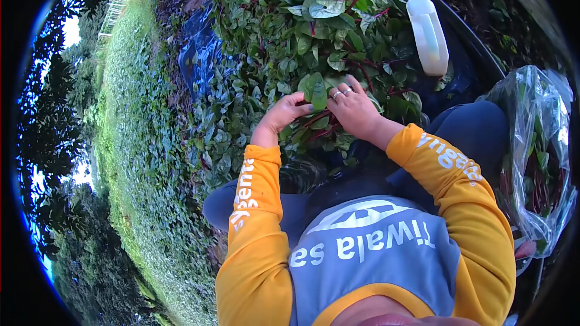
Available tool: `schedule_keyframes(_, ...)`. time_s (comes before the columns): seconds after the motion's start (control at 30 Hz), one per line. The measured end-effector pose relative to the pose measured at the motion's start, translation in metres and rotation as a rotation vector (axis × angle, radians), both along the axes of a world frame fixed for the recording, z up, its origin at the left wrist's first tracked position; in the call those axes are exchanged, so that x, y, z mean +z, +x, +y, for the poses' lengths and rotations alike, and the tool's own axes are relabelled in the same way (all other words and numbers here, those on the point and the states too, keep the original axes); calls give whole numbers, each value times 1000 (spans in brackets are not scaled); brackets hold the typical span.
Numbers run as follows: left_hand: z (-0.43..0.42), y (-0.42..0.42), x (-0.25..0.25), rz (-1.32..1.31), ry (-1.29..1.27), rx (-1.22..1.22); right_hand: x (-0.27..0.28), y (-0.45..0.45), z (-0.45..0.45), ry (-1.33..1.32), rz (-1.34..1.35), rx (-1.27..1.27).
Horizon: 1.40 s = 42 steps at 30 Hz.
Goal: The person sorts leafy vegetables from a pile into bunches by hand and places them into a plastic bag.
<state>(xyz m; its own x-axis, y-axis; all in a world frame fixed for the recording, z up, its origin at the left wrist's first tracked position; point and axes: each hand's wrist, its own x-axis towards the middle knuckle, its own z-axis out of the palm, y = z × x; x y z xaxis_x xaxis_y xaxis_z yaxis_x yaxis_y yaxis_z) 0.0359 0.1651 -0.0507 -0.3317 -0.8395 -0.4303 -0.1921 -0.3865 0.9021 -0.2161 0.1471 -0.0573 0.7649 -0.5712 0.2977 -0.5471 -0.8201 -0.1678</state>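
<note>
A big pile of leafy greens with dark red stems, like Malabar spinach (338, 30), lies before my lap. My left hand (283, 116) is at its near edge, thumb and fingers closed on a leafy stem. A broad green leaf (315, 89) stands up between my two hands. Close by on the right, my right hand (355, 111), with rings on its fingers, is curled at the same sprig. Its fingertips are partly hidden, but they appear closed on the stem. Red stems (319, 122) show just below the hands.
A white plastic bottle (428, 36) lies at the pile's right side. Clear plastic bags (538, 145) with red-stemmed greens stand beside my right knee. Blue plastic sheeting (202, 54) shows on the left, near low-growing plants (157, 151). A dark edge (459, 21) runs behind the bottle.
</note>
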Motion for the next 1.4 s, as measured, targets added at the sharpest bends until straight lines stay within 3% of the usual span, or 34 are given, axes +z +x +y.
schedule_keyframes(0.1, 17, -31, 5, -145, -97, 177, 2, 0, 4, 48, 51, -19)
schedule_keyframes(0.13, 19, -34, -11, -135, -327, 197, 1, 2, 5, 50, 55, -16)
schedule_keyframes(0.17, 24, -33, -25, -130, -324, 202, -2, 3, 7, 22, 52, 2)
schedule_keyframes(0.23, 36, -40, -35, -193, -204, 451, -4, 5, 13, -3, 58, 25)
schedule_keyframes(0.3, 46, -49, -60, -66, -215, 570, -5, 5, 20, -9, 90, 105)
schedule_keyframes(0.37, 58, -47, -84, -209, -306, 645, -7, 4, 27, -19, 60, 129)
schedule_keyframes(0.4, 61, -46, -88, -362, -472, 578, -8, 4, 31, 11, 90, 147)
schedule_keyframes(0.5, 71, -44, -91, -449, -387, 673, -8, 5, 38, 49, 120, 178)
schedule_keyframes(0.57, 74, -9, -113, -346, -191, 832, -8, 6, 46, 64, 120, 191)
schedule_keyframes(0.6, 75, -5, -111, -290, -217, 999, -9, 7, 49, 68, 81, 207)
schedule_keyframes(0.63, 78, -2, -76, -512, -210, 1068, -9, 6, 48, 68, 42, 220)
schedule_keyframes(0.67, 83, 51, -126, -352, -217, 1232, -10, 5, 50, 66, 25, 239)
schedule_keyframes(0.7, 76, 33, -65, -148, 29, 1473, -11, 4, 54, 76, 27, 234)
schedule_keyframes(0.73, 70, 34, -48, -416, 71, 1524, -11, 4, 57, 117, 58, 240)
schedule_keyframes(0.77, 78, 75, -111, -1214, -144, 1322, -12, 4, 59, 154, 87, 247)
schedule_keyframes(0.83, 81, 74, -90, -1412, -439, 751, -13, 5, 62, 145, 131, 251)
schedule_keyframes(0.9, 56, 17, -57, -689, -206, 393, -13, 5, 67, 213, 212, 257)
schedule_keyframes(0.93, 50, -19, -67, -562, -169, 342, -13, 6, 69, 216, 212, 257)
schedule_keyframes(0.97, 38, -33, -92, -275, 195, 74, -12, 8, 71, 261, 263, 262)
schedule_keyframes(1.03, 31, -63, -148, -217, 45, -62, -11, 6, 70, 295, 324, 262)
schedule_keyframes(1.1, 18, -93, -151, -680, -223, 49, -14, 3, 72, 286, 308, 250)
schedule_keyframes(1.13, 14, -103, -135, -700, -230, 181, -12, 1, 69, 373, 350, 260)
schedule_keyframes(1.17, 12, -107, -136, -696, -229, 166, -13, -1, 68, 382, 349, 247)
schedule_keyframes(1.23, 9, -109, -145, -872, -442, 274, -17, -3, 66, 420, 404, 211)
schedule_keyframes(1.4, 1, -96, -147, -747, -168, 297, -20, -3, 59, 430, 376, 224)
